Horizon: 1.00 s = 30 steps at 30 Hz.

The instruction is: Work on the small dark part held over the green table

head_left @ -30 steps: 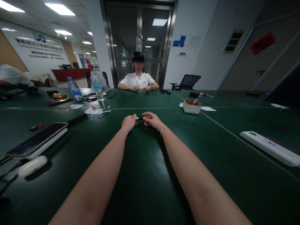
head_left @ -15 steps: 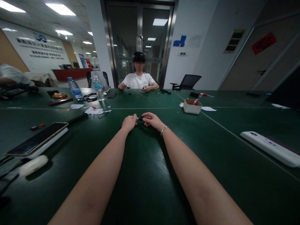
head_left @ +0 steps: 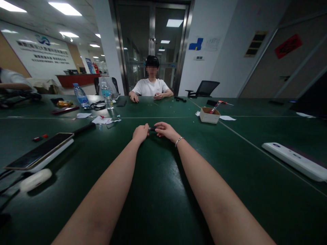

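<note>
Between my two hands, a small dark, slim object [head_left: 152, 129] lies level just above or on the green table [head_left: 158, 163]; its exact kind is too small to tell. My left hand [head_left: 141, 133] pinches its left end, where a shiny part shows. Around the right end are the fingers of my right hand [head_left: 165, 131], closed on the same object, with a silver bracelet at the wrist. Part of the object is hidden by my fingers.
Across the table sits a person [head_left: 150, 86] in white. A small box [head_left: 209, 115] is right of my hands. To the left lie a phone [head_left: 42, 149], a white case [head_left: 35, 180], papers [head_left: 102, 120] and bottles [head_left: 107, 97]. A white device [head_left: 293, 160] lies right.
The person across the table has lowered a hand onto the tabletop. My own hands have kept nearly the same place and grip.
</note>
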{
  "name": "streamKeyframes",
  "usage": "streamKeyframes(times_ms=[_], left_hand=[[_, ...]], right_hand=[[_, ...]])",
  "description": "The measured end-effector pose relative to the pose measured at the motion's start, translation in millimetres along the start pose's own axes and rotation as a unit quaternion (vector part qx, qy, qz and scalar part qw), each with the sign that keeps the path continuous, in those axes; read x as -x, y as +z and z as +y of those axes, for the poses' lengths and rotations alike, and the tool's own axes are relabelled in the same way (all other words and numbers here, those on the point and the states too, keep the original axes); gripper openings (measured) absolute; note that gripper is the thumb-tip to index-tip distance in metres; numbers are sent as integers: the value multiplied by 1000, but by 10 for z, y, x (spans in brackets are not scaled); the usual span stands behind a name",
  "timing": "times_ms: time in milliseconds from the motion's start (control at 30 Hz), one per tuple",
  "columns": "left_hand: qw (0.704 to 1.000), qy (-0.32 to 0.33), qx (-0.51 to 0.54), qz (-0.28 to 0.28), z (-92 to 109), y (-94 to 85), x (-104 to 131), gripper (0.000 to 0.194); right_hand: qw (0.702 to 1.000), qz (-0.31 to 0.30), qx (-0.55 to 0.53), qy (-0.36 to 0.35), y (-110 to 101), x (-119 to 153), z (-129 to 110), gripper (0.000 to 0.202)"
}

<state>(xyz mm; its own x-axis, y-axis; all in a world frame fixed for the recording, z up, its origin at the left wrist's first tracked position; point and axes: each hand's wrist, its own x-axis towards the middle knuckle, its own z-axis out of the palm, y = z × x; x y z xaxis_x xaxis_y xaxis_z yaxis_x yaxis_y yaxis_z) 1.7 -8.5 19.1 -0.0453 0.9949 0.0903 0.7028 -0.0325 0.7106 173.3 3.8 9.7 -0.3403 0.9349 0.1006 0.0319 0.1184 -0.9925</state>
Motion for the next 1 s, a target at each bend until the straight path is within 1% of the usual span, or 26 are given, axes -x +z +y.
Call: streamKeyframes(times_ms=[167,300,633,767,900,1000], left_hand=[[1000,-10,8,1,24,-5,22,55],[1000,-6,12,-1,15,-11,21,55],[999,32,17,0,-29,20,10,55],[997,67,20,16,-90,51,-29,49],[992,95,84,6,-187,98,-103,40],[985,106,139,5,-212,115,-129,29]], right_hand=[[1000,6,15,-6,1,7,-14,28],[1000,2,16,-5,6,21,-30,28],[1000,14,-2,7,11,18,-25,19],[999,35,-19,26,20,17,-44,14],[997,51,-32,38,18,8,-43,12],[997,59,-39,41,10,0,-33,14]])
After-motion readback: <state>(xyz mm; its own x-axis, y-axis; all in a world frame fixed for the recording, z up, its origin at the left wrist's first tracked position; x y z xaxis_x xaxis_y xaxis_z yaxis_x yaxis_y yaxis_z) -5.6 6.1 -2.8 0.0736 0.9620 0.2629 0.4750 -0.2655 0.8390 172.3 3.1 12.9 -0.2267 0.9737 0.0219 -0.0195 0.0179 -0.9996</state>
